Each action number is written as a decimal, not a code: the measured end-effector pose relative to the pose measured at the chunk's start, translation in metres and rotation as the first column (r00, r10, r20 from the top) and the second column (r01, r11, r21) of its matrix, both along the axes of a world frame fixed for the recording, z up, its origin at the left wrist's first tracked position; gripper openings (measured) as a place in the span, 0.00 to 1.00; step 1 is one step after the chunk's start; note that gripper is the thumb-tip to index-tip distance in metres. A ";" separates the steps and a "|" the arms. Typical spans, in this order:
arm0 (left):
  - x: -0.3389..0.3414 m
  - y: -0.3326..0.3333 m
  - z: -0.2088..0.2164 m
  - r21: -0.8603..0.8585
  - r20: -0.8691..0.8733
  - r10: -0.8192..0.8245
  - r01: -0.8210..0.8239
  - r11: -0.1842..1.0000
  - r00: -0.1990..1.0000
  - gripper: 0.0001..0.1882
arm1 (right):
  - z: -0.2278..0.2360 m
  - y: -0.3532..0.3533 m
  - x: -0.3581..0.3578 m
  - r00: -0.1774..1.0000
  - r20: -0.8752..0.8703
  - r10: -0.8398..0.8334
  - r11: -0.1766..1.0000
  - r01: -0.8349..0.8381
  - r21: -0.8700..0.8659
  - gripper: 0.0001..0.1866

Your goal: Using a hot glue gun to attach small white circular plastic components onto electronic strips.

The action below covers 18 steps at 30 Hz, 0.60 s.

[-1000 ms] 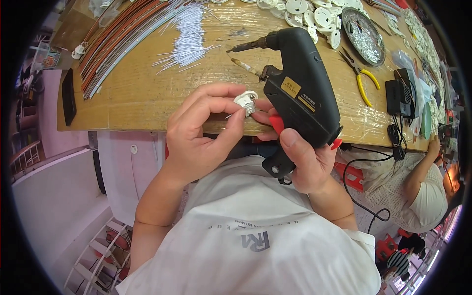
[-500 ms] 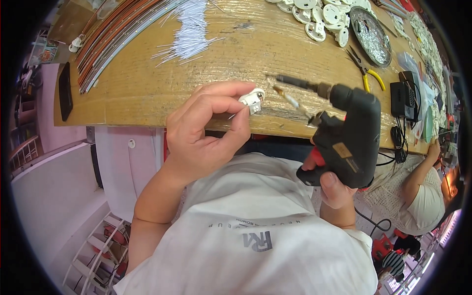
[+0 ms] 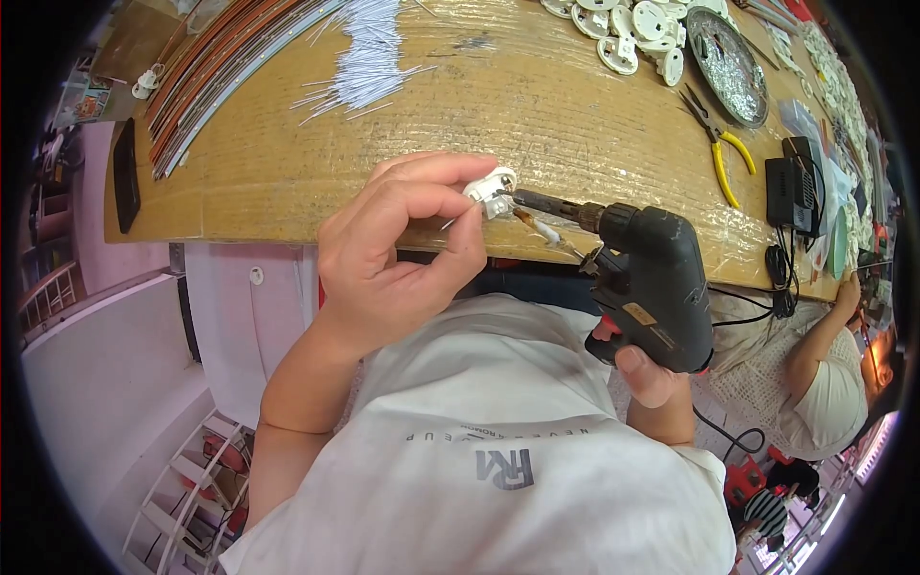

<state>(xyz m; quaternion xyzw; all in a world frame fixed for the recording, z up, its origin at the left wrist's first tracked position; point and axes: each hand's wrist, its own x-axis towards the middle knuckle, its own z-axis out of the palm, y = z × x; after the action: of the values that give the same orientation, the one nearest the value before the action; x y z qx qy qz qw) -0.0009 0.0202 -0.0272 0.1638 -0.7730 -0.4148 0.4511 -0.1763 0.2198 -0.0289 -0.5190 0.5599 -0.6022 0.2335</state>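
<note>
My left hand [image 3: 398, 240] pinches a small white plastic fitting [image 3: 492, 187] between thumb and fingers, just over the table's near edge. A thin wire pokes out below the fitting beside my thumb. My right hand [image 3: 647, 379] is wrapped round the handle of a black soldering gun [image 3: 661, 278] with a red trigger; most of its fingers are hidden behind the handle. The gun's dark tip points left and meets the fitting's right side, or nearly so. Under the tip runs a thin feed tube [image 3: 541, 228], brown and white, ending close to the fitting.
On the wooden table [image 3: 240, 192] lie white wires [image 3: 369, 57], long strips [image 3: 220, 77], round white plastic parts [image 3: 652, 29], a metal dish [image 3: 752, 96], yellow-handled pliers [image 3: 724, 158] and a black power box [image 3: 793, 187]. A co-worker's arm [image 3: 815, 335] is at the right.
My right hand has brought the soldering gun left and slightly down, so its tip has come from apart to the fitting. My left hand has barely moved.
</note>
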 end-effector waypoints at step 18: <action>0.001 0.002 0.001 0.022 0.020 0.002 -0.002 1.000 1.000 0.08 | 0.000 -0.001 0.001 1.000 0.013 0.004 1.000 -0.004 0.026 0.09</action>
<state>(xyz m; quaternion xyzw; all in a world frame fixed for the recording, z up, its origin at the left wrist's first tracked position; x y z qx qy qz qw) 0.0000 0.0221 -0.0259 0.1738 -0.7727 -0.4211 0.4420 -0.1753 0.2190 -0.0292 -0.5132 0.5649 -0.5979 0.2450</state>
